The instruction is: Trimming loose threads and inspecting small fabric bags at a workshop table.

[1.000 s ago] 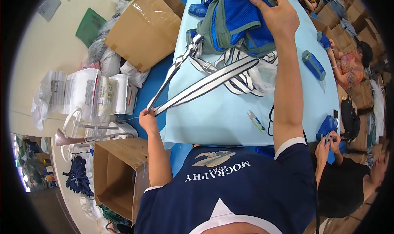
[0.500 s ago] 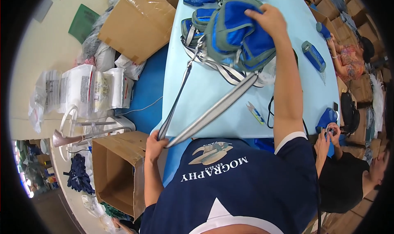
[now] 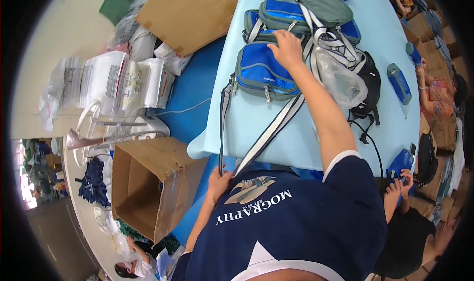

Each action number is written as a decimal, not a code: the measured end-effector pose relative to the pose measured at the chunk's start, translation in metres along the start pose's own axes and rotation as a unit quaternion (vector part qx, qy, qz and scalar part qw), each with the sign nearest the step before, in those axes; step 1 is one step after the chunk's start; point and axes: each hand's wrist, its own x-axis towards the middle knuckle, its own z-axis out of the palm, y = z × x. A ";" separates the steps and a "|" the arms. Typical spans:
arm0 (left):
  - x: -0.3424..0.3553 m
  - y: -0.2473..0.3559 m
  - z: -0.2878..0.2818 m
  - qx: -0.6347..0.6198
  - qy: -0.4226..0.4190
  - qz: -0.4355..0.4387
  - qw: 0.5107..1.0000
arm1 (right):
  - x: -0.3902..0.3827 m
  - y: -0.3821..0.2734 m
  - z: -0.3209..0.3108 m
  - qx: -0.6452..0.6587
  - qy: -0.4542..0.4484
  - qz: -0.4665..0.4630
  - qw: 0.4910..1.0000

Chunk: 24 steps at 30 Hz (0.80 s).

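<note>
A blue and grey-green shoulder bag (image 3: 259, 66) lies on the pale blue table, its zipper pulls toward me. My right hand (image 3: 288, 49) rests at its upper right corner, thumb and forefinger apart. My left hand (image 3: 218, 183), closed at the table's near edge, grips the bag's black-and-white strap (image 3: 269, 137), which runs in two lengths from the bag's sides. Behind it are more blue and grey bags (image 3: 282, 15) with tangled straps. A clear plastic bag (image 3: 340, 78) and a black bag (image 3: 369, 86) lie to the right.
An open cardboard box (image 3: 165, 170) stands left of my left arm, and another carton (image 3: 190, 14) is farther back. White packages (image 3: 102, 81) lean by the wall. Co-workers sit along the table's right side, one's hands (image 3: 397, 187) near a blue pouch (image 3: 400, 162).
The bag has gone from raised and tilted in my right hand to lying on the table. My right hand has moved left and its grip has loosened. My left hand still holds the strap.
</note>
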 end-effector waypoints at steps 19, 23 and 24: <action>0.187 0.097 0.046 -0.112 -0.063 0.106 0.986 | -0.175 -0.138 0.003 0.319 -0.300 0.188 0.879; 0.190 0.107 0.045 -0.174 -0.055 0.066 0.981 | -0.152 -0.160 -0.002 0.095 -0.340 0.126 0.927; 0.193 0.109 0.045 -0.181 -0.060 0.055 0.980 | -0.156 -0.160 0.004 0.075 -0.297 0.102 0.946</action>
